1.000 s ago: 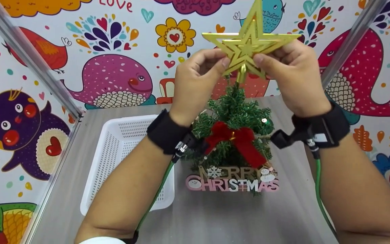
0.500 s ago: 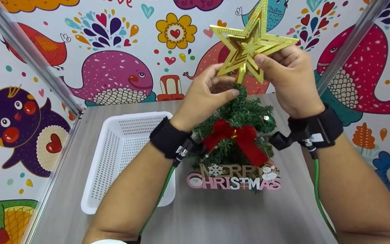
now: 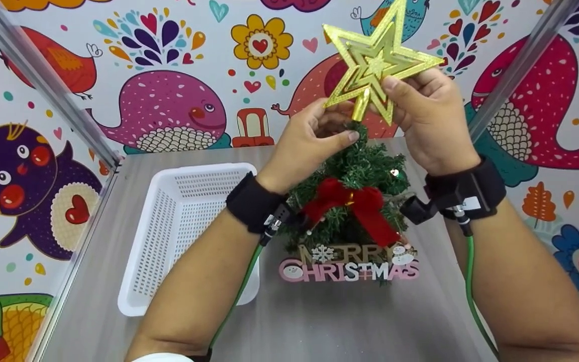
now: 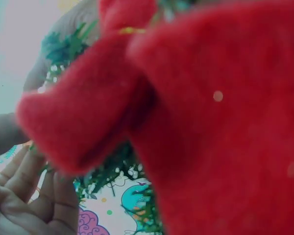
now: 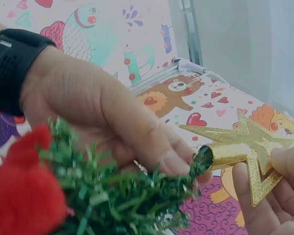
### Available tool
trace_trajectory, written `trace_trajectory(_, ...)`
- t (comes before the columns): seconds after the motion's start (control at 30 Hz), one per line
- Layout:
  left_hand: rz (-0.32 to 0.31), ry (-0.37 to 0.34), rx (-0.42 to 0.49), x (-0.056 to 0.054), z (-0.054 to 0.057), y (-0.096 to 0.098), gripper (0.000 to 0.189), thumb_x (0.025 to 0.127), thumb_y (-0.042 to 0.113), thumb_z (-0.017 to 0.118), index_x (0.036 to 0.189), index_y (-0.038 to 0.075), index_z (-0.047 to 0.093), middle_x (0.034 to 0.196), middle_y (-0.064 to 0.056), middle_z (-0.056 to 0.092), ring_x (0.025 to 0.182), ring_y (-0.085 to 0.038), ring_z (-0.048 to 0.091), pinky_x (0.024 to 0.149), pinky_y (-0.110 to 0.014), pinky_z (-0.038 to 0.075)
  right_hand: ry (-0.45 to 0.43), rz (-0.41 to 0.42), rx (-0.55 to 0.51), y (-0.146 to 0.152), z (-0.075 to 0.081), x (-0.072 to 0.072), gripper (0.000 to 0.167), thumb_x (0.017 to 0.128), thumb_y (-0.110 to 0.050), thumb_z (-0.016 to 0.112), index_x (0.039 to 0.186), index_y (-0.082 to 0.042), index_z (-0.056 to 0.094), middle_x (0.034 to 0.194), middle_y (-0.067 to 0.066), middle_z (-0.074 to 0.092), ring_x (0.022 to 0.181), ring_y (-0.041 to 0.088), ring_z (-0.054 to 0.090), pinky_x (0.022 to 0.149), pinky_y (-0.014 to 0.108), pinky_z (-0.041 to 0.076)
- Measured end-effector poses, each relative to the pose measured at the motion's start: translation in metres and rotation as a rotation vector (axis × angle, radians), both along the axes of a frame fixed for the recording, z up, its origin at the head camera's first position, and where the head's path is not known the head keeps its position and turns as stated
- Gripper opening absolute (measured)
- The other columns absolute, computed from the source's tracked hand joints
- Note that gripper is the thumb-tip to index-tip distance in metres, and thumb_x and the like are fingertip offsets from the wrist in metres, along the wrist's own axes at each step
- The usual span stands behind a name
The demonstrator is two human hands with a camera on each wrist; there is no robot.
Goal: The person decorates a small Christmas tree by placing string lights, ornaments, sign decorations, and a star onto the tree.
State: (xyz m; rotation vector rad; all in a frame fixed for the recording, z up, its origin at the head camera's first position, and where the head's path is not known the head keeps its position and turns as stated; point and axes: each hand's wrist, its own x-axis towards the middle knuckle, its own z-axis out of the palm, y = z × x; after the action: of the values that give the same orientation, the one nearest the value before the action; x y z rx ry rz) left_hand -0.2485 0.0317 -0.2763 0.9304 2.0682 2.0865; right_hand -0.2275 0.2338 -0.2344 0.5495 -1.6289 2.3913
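A gold star tree topper point(image 3: 376, 65) is pinched between the thumb and fingers of my right hand point(image 3: 435, 115). It tilts over the small green Christmas tree point(image 3: 370, 163). My left hand point(image 3: 304, 143) pinches the tree just below its tip, thumb in front. In the right wrist view the star's hollow tube point(image 5: 230, 154) lies in line with the tree tip point(image 5: 204, 157), its open end right at the tip. A red bow point(image 3: 352, 198) hangs on the tree's front. That bow fills much of the left wrist view, hiding most of the tree there.
A "Merry Christmas" sign point(image 3: 350, 269) stands at the tree's base. To the left on the grey table point(image 3: 309, 322) is a white perforated basket point(image 3: 136, 251), partly behind my left forearm. Patterned panels point(image 3: 169, 110) in metal frames enclose the back and sides.
My left hand has let go of the star and moved down to the tree's top. The star, still in my right hand, has tilted, its upper point leaning right.
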Motion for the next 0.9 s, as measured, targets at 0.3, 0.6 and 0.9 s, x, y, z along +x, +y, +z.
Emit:
trace_trajectory(0.3, 0.017, 0.023, 0.016, 0.004, -0.003, -0.005, 0.04, 0.095, 0.013, 0.074, 0.132, 0.004, 0.062, 0.12, -0.01, 0.075, 0.108, -0.018, 0.072, 0.095, -0.034, 0.058, 0.125, -0.085, 0.272, 0.001, -0.001, 0.006, 0.027, 0.099, -0.003, 0.067, 0.126, 0.003, 0.067, 0.117, 0.02, 0.074, 0.102, 0.023, 0.075, 0.086, 0.025, 0.061)
trace_trajectory(0.6, 0.195, 0.086, 0.159, 0.006, -0.007, -0.007, 0.02, 0.098, 0.01, 0.071, 0.114, -0.001, 0.075, 0.099, -0.011, 0.075, 0.093, -0.035, 0.069, 0.08, -0.039, 0.058, 0.117, -0.094, 0.336, 0.002, -0.008, 0.006, 0.025, 0.099, -0.004, 0.066, 0.123, 0.004, 0.067, 0.108, 0.018, 0.076, 0.094, 0.021, 0.076, 0.085, 0.026, 0.062)
trace_trajectory(0.9, 0.195, 0.116, 0.155, 0.01, -0.01, -0.007, 0.016, 0.098, 0.007, 0.07, 0.11, -0.004, 0.074, 0.096, -0.015, 0.073, 0.086, -0.017, 0.066, 0.076, -0.027, 0.054, 0.138, -0.105, 0.327, -0.001, -0.014, 0.008, 0.024, 0.099, -0.001, 0.066, 0.123, 0.005, 0.067, 0.11, 0.016, 0.077, 0.097, 0.021, 0.075, 0.088, 0.026, 0.061)
